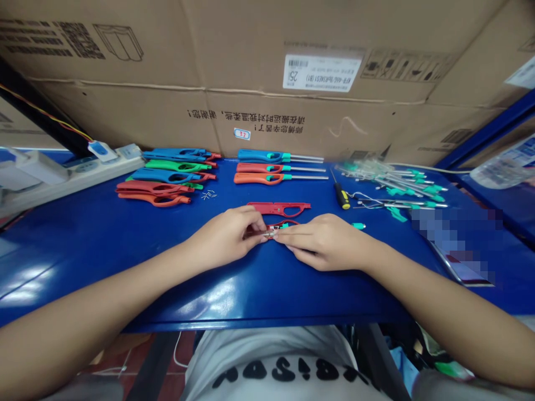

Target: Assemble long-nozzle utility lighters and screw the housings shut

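Note:
In the middle of the table, my left hand [234, 236] and my right hand [328, 242] meet over a red lighter half-shell [288, 223]. Green and white inner parts show in the shell, and much of it is hidden by my fingers. My left fingers are closed on the shell's left part, by a small brownish, shiny piece [270, 234]. The fingertips of my right hand press together at that piece from the right. Just behind lies a second red half-shell [280, 208] with a trigger loop. A green-tipped part [358, 226] shows beyond my right hand.
Coloured lighter shells [167, 175] and small screws [209, 194] lie at left. Three lighters with metal tubes [280, 169] lie at the back. A screwdriver [342, 195], several wired tubes [401, 181] and a phone [455, 250] are at right. A power strip [75, 178] borders the left; cardboard [251, 67] stands behind.

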Motion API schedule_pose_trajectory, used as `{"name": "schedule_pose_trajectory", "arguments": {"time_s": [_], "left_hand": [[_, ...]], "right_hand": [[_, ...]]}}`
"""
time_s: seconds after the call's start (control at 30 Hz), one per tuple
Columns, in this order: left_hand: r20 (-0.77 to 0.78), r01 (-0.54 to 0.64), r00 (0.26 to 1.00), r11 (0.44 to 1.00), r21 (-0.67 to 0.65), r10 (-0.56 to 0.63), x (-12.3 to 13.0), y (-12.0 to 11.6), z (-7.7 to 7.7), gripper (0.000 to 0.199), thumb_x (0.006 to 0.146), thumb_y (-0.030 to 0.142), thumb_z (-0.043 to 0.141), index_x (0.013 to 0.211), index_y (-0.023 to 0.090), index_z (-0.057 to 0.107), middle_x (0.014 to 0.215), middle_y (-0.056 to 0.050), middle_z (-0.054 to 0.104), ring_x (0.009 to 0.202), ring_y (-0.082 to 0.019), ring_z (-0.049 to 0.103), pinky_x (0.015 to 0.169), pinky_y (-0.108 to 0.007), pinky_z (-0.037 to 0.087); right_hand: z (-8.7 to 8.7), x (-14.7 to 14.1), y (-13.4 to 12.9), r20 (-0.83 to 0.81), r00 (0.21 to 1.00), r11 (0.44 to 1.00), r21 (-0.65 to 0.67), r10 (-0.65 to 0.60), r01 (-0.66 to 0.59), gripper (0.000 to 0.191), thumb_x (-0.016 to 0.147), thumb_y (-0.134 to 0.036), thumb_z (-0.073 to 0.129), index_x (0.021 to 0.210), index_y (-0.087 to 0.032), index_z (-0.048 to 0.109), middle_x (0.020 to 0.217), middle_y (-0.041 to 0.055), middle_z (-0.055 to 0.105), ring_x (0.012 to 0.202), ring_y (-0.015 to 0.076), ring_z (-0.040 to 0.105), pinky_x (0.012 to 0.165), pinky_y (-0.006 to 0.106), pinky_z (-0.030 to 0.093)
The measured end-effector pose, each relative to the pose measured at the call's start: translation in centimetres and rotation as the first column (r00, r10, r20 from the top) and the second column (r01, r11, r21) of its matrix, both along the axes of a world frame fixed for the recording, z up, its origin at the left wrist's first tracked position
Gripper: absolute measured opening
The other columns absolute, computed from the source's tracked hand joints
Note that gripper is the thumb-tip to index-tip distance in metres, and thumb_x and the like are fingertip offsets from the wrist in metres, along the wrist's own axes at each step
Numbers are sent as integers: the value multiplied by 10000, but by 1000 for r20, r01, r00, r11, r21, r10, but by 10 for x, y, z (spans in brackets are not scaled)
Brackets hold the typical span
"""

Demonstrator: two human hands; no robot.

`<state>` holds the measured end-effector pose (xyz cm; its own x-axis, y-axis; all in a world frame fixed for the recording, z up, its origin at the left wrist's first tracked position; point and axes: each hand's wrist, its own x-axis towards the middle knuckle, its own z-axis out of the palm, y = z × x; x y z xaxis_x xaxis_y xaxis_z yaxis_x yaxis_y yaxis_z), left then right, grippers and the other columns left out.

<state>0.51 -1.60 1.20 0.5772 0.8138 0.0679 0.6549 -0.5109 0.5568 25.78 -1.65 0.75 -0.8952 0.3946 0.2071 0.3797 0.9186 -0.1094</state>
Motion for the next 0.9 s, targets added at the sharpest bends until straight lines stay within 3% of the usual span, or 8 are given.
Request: {"name": "schedule_pose_trajectory", "arguments": {"time_s": [0.23,0.43,0.6,0.73,0.9], "left_hand": [[-35,8,999,1000,19,-7,-1,0,-2,65,935,223,624,914,171,657,943,-44,670,853,-177,630,724,-284,470],[-25,2,1000,1000,13,-1,-2,-2,-1,89,940,250,621,931,174,666,944,-47,687,842,-179,643,712,-278,475],[-5,9,1000,1000,-29,-9,-1,0,2,100,928,266,641,926,175,683,942,-45,715,814,-173,652,704,-271,475],[6,12,1000,1000,-9,-12,-2,0,3,84,921,246,652,911,183,705,922,-37,725,836,-174,661,725,-272,478],[2,20,1000,1000,24,-20,-4,1,3,101,913,247,659,945,202,744,951,-38,735,838,-172,674,734,-272,485]], "right_hand": [[6,-6,-8,124,992,995,83,37,-47,374,995,-230,457,1284,-115,665,1301,102,696,949,237,748,601,333,508],[3,-5,-8,39,999,999,47,3,-4,373,1015,-266,454,1285,-117,665,1252,94,724,967,227,750,613,329,522],[-2,-2,-3,-82,996,997,-65,-43,37,349,993,-251,501,1298,-216,668,1264,38,723,1072,196,728,723,289,562],[-1,-2,-1,-161,986,981,-191,-53,22,361,973,-220,529,1307,-227,666,1254,30,729,1104,192,717,837,303,576],[1,-6,0,-267,954,926,-377,-137,27,341,947,-194,566,1252,-241,708,1136,34,775,831,146,740,759,270,564]]}}
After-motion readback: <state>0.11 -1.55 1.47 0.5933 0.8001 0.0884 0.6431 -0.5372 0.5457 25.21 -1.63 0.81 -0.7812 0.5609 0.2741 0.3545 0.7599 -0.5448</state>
